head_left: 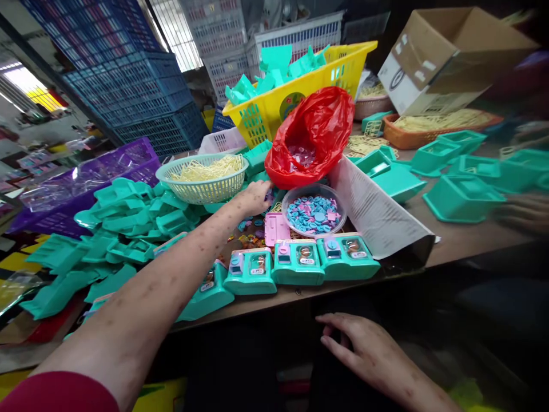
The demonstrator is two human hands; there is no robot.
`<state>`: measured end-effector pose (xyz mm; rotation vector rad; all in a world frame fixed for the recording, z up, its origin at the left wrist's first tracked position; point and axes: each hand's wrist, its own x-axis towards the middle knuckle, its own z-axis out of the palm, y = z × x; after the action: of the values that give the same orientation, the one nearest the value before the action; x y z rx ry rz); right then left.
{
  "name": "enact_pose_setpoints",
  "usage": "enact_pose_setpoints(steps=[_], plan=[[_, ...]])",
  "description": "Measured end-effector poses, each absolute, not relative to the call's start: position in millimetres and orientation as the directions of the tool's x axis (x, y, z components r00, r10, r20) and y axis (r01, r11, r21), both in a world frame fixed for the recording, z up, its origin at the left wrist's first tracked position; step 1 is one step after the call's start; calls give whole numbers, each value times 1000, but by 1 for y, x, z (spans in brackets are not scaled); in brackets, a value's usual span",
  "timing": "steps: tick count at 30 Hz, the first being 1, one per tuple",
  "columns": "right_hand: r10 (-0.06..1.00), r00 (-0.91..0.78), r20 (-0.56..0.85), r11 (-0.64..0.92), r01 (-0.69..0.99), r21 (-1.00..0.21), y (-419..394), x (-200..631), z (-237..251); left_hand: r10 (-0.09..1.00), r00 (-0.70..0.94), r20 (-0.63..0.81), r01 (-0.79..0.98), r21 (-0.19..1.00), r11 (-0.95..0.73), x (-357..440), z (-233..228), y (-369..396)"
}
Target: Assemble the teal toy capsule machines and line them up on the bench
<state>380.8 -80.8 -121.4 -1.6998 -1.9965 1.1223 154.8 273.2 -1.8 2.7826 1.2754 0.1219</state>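
My left hand (254, 196) reaches across the table to small purple pieces (270, 195) just left of the clear bowl (343, 213). Its fingers are bent down and together; what they hold, if anything, is hidden. Blue and pink small parts (312, 214) fill the bowl. A pink plastic panel (277, 229) lies below that hand. Along the front edge stands a row of teal toy machines (298, 263) with pink or blue fittings and round clear windows. My right hand (358, 341) hangs in front of the table edge, open, with loosely stretched fingers and nothing in it.
Teal shells (128, 214) are heaped on the left, by a purple crate (141, 157). Behind are a pale green basket (201, 189) of cream strips, a red bag (315, 131) and a yellow basket (343, 71). A carton flap (377, 214) stands right; another person's blurred hand (525, 214) is beyond.
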Motion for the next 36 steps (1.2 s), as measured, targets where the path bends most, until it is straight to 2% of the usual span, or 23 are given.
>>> enact_pose_setpoints(steps=[8, 14, 17, 19, 21, 24, 27, 29, 32, 36], plan=[[942, -203, -267, -61, 679, -731, -80, 392, -127, 731, 680, 52, 712, 188, -676, 154, -6, 294], [940, -215, -266, -44, 693, -719, -82, 389, -129, 753, 638, 161, 690, 316, -651, 134, 9, 283], [931, -261, -255, -25, 651, -759, -88, 386, -119, 772, 614, 162, 672, 405, -620, 121, 24, 255], [929, -286, -234, -25, 583, -812, -92, 381, -102, 786, 602, 141, 618, 541, -571, 111, 38, 220], [928, -306, -211, -54, 450, -891, -92, 370, -79, 798, 590, 123, 460, 761, -457, 99, 53, 174], [916, -361, -173, -155, 78, -985, -82, 340, -41, 761, 644, 80, 281, 900, -333, 80, 67, 102], [931, -349, -109, -219, -292, -931, -64, 299, -16, 739, 673, 46, 308, 890, -336, 59, 69, 47], [932, -348, -99, -250, -423, -871, -54, 270, -9, 765, 638, 85, 359, 846, -394, 44, 63, 22], [914, -386, -125, -309, -464, -830, -51, 232, -7, 808, 565, 166, 488, 723, -489, 20, 53, -11], [887, -439, -143, -309, -334, -890, -62, 205, -13, 860, 476, 181, 621, 624, -475, -20, 46, -55]])
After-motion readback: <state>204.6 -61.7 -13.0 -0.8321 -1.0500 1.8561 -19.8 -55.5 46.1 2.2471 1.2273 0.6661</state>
